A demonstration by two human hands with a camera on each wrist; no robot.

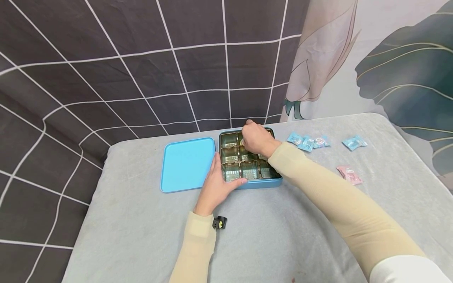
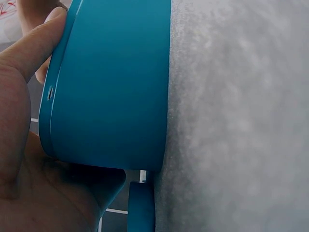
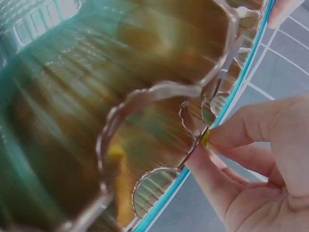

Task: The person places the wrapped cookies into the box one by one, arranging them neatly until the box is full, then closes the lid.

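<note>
Blue tin (image 1: 262, 184), smooth and round-cornered, around a glossy plastic tray (image 1: 249, 171)

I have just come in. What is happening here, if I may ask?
A person's left hand rests against the near left corner of an open blue tin; the right hand seems to pinch the edge of the divided insert inside. The lid lies to the left; blue packets and one pink packet lie to the right.
</note>
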